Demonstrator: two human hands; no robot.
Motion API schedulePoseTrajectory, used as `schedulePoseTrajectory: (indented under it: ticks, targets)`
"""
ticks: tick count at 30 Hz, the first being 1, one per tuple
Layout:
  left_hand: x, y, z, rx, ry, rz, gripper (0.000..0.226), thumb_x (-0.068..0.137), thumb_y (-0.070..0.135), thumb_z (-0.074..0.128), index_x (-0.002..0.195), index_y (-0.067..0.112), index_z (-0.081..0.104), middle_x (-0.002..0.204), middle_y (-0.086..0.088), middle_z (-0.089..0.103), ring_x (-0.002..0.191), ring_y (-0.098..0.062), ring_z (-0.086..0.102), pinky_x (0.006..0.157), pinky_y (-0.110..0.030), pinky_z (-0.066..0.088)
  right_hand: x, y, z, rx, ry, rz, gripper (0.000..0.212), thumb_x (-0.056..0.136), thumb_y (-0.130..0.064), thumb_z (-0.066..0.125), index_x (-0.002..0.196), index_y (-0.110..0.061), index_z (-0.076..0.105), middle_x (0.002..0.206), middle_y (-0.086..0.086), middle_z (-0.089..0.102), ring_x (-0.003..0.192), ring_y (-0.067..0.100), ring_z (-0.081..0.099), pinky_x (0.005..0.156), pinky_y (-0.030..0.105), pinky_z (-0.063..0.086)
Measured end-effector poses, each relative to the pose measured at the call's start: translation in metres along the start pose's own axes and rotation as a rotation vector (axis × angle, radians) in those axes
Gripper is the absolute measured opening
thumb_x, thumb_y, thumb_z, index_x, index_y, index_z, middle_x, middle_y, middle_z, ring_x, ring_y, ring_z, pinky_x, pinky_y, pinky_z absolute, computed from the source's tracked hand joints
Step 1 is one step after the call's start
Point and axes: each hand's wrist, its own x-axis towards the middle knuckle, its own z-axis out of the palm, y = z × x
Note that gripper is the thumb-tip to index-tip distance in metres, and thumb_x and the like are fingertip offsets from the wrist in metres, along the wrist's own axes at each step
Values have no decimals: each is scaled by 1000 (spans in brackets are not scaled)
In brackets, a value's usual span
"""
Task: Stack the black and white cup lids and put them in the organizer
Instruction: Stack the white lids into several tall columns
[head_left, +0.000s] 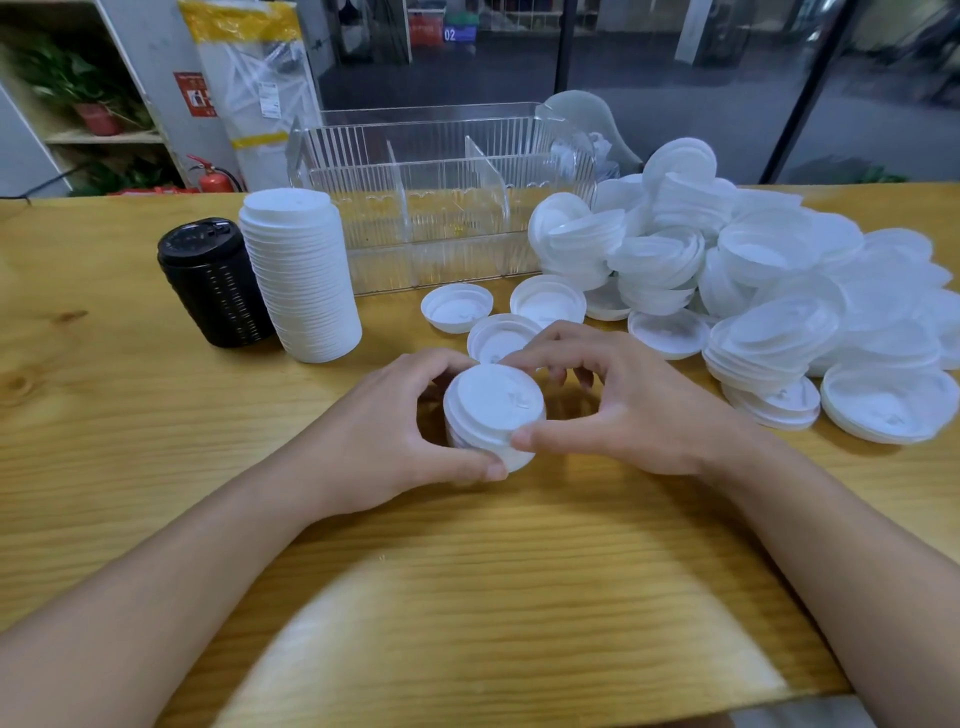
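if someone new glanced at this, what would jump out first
Probably the big heap of loose white lids sprawled over the right side of the table. Next, dead centre, the left hand and right hand cupping a short white stack. Behind on the left stand a tall white stack and a black stack, beside the clear organizer.

both forearms reach inward, left hand (400, 421) and right hand (618, 400) each curled in a grip.

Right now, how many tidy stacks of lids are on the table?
3: a black stack at left, a tall white stack beside it, and a short white stack held between both hands. Others may hide in the loose pile.
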Motion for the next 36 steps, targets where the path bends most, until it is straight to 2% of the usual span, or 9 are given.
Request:
schedulePoseTrajectory:
  ticks: [8,15,18,20,23,26,29,33,36]
  targets:
    - [0,-1,0,-6,-14,-11,82,64,64,101,135,51,63,135,24,69,133,1,60,117,-36,48,-1,1,5,-106,-19,-24,49,88,-45,87,134,-49,70,122,-15,60,109,14,59,90,32,50]
    - [-2,1,1,60,-10,-27,88,60,73,99,137,58,57,135,29,64,132,2,57,115,-36,49,0,4,11,-145,54,-33,54,83,-53,90,133,-43,72,116,-17,60,107,12,61,81,17,42]
    - [-3,2,1,71,-21,-22,103,60,74,98,148,58,47,140,31,60,138,2,53,119,-34,45,1,6,9,-142,42,-27,62,79,-59,91,136,-40,72,119,-18,61,107,9,61,82,16,42]
    - [-5,3,2,54,-28,-7,107,63,77,94,154,58,39,142,32,57,140,2,50,119,-33,42,2,9,6,-77,77,-31,53,85,-58,84,133,-38,74,121,-17,64,103,10,60,82,18,43]
    - [-6,7,5,100,-24,42,86,75,78,82,149,53,45,138,38,52,138,4,46,110,-26,41,6,21,3,-57,221,-18,24,102,-38,75,125,-33,78,117,-14,65,92,11,60,77,19,45]
    - [-5,7,7,133,-28,48,72,83,76,77,146,55,47,136,38,54,138,3,45,111,-30,42,13,34,11,-204,221,-25,27,99,-26,78,126,-30,78,120,-16,61,92,10,61,79,17,46]
    - [-4,5,7,132,-54,41,70,86,79,74,147,59,45,141,32,55,141,-3,44,117,-40,42,20,37,20,-320,204,-55,24,97,-32,79,121,-28,80,121,-16,61,98,-6,52,84,11,37]
    - [-6,4,7,158,-84,2,73,86,84,69,149,63,37,144,28,49,142,-8,39,119,-44,40,26,34,22,-407,255,-91,9,99,-33,76,99,-24,78,105,-12,64,97,8,54,86,31,47]
    - [-7,5,7,163,-64,27,70,86,79,74,145,62,40,137,35,50,137,-3,42,117,-37,39,21,31,18,-325,323,-76,9,102,-30,74,96,-24,72,95,-12,67,87,11,59,80,34,50]
